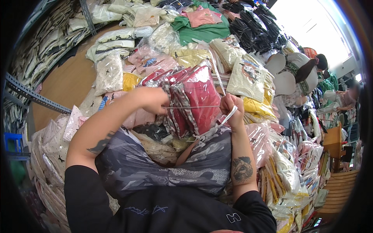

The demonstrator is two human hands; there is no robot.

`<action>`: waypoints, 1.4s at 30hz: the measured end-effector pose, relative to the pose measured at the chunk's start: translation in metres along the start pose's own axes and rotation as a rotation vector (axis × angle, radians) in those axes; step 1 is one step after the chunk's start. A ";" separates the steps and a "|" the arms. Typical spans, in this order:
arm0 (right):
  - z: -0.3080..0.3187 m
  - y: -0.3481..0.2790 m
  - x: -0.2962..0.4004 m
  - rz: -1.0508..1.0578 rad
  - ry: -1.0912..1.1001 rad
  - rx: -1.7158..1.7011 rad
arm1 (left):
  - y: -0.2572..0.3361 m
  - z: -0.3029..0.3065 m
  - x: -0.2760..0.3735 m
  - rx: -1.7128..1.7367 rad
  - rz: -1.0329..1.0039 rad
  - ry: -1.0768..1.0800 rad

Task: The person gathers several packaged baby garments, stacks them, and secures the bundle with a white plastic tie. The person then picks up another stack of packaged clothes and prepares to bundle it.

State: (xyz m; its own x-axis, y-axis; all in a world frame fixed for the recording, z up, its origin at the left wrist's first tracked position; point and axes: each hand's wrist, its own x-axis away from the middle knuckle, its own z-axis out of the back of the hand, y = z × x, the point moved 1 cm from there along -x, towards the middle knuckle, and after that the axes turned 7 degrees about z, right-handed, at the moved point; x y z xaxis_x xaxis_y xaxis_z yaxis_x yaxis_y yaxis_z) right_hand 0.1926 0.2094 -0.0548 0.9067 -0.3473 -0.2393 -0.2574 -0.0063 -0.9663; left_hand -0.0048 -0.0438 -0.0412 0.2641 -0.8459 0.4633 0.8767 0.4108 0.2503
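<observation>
A stack of red garments in clear plastic bags (202, 93) stands between my knees, with grey-and-white patterned edges showing between its folds. Across its front runs a thin white strap (192, 107), pulled straight from hand to hand. My left hand (154, 100), slightly blurred, grips one part of the strap at the stack's left side. On the right side, my right hand (232, 109) is closed in a fist around it. A loose white tail (231, 115) sticks out of that fist, and another length slants up behind the stack. The fingertips of my left hand are hidden.
Bagged garments surround me, including cream ones (247, 77), yellow ones (256, 109) and dotted ones (109, 74). Metal shelving (38, 94) stands left. Black bundles (253, 29) lie at the back right. Two people (303, 70) are at the right, near a wooden chair (332, 139).
</observation>
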 end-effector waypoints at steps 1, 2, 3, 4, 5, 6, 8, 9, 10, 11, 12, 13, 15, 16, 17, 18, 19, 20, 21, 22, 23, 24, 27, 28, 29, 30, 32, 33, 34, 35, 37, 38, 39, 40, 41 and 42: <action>0.000 0.000 0.001 0.000 -0.002 0.005 | -0.013 0.010 0.003 0.182 -0.071 0.077; 0.000 -0.002 0.002 0.000 -0.003 0.011 | -0.026 0.016 0.006 0.318 -0.100 0.215; -0.001 -0.002 0.003 -0.001 -0.006 0.014 | -0.036 0.021 0.008 0.454 -0.125 0.353; -0.002 -0.003 0.003 0.006 -0.020 0.006 | -0.041 0.025 0.004 0.513 -0.017 0.454; -0.002 -0.003 0.002 0.014 -0.034 0.000 | -0.043 0.028 -0.002 0.569 0.092 0.555; -0.002 -0.003 0.002 0.021 -0.048 -0.007 | -0.048 0.029 -0.007 0.625 0.202 0.656; -0.009 -0.003 0.000 0.027 -0.063 0.013 | -0.074 0.004 -0.044 0.706 0.119 0.579; -0.011 -0.004 0.001 0.032 -0.061 0.028 | -0.074 0.004 -0.053 0.744 0.065 0.537; -0.010 -0.005 0.003 0.023 -0.053 0.051 | -0.071 0.001 -0.057 0.911 0.054 0.331; -0.010 -0.007 0.002 0.031 -0.064 0.061 | -0.072 -0.006 -0.064 0.814 0.018 0.394; -0.010 -0.010 0.004 0.029 -0.072 0.071 | -0.077 -0.011 -0.072 0.732 0.022 0.457; -0.010 -0.010 0.006 0.026 -0.085 0.080 | -0.085 -0.016 -0.080 0.651 0.030 0.520; -0.012 -0.007 0.007 0.025 -0.094 0.068 | -0.106 -0.024 -0.104 0.805 0.218 0.636; -0.012 -0.006 0.004 0.023 -0.080 0.049 | -0.106 -0.020 -0.107 0.846 0.281 0.580; -0.011 -0.005 0.006 0.022 -0.065 0.030 | -0.099 -0.029 -0.106 0.893 0.355 0.496; -0.007 -0.005 0.006 0.041 -0.080 0.075 | -0.085 -0.011 -0.100 0.706 0.348 0.412; -0.006 -0.006 0.007 0.027 -0.078 0.091 | -0.073 -0.001 -0.092 0.517 0.345 0.336; -0.008 -0.007 0.009 0.014 -0.074 0.107 | -0.067 -0.004 -0.094 0.542 0.312 0.317; -0.008 -0.009 0.008 0.014 -0.073 0.125 | -0.063 -0.003 -0.098 0.559 0.276 0.309; -0.008 -0.007 0.008 -0.005 -0.098 0.115 | -0.063 -0.007 -0.101 0.556 0.209 0.283; -0.008 -0.009 0.005 0.026 -0.123 0.180 | -0.065 -0.006 -0.106 0.521 0.163 0.281; -0.009 -0.010 0.007 0.033 -0.136 0.197 | -0.066 -0.011 -0.109 0.526 0.170 0.273; -0.013 -0.014 0.004 0.076 -0.171 0.293 | -0.066 -0.005 -0.113 0.719 0.174 0.119; -0.013 -0.014 0.004 0.081 -0.186 0.305 | -0.064 -0.005 -0.111 0.816 0.174 0.038; -0.013 -0.014 0.004 0.086 -0.202 0.315 | -0.062 -0.002 -0.112 0.852 0.267 0.038; -0.014 -0.013 0.004 0.093 -0.209 0.339 | -0.050 0.007 -0.106 0.891 0.364 0.039; -0.016 -0.012 0.004 0.108 -0.224 0.385 | -0.060 -0.004 -0.116 0.945 0.491 0.082; -0.015 -0.013 0.005 0.114 -0.224 0.415 | -0.057 0.000 -0.119 0.870 0.497 0.015; -0.013 -0.012 0.007 0.078 -0.206 0.420 | -0.050 0.007 -0.117 0.791 0.506 -0.059; -0.009 -0.012 0.007 0.042 -0.188 0.425 | -0.044 0.015 -0.115 0.712 0.513 -0.132; -0.014 -0.018 0.004 -0.033 -0.172 0.402 | -0.024 0.031 -0.083 0.889 0.515 -0.058; -0.024 -0.013 0.017 -0.024 -0.199 0.359 | -0.060 0.004 -0.114 0.653 0.556 -0.010; -0.024 -0.016 0.007 0.047 -0.220 0.343 | -0.077 -0.016 -0.126 0.531 0.465 0.134; -0.014 -0.009 0.004 0.120 -0.268 0.475 | -0.075 -0.004 -0.128 0.406 0.408 0.250; -0.013 -0.011 0.006 0.074 -0.245 0.440 | -0.063 -0.004 -0.124 0.290 0.354 0.336; -0.017 -0.013 0.007 0.083 -0.234 0.472 | -0.049 -0.002 -0.104 0.223 0.406 0.504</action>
State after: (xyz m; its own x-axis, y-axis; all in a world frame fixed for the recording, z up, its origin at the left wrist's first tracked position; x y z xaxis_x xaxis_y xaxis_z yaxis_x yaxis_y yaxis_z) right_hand 0.1970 0.1912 -0.0423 0.9538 -0.1098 -0.2795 -0.2021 0.4539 -0.8678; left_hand -0.0748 0.0230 -0.1030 0.7569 -0.6427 0.1188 0.5789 0.7436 0.3345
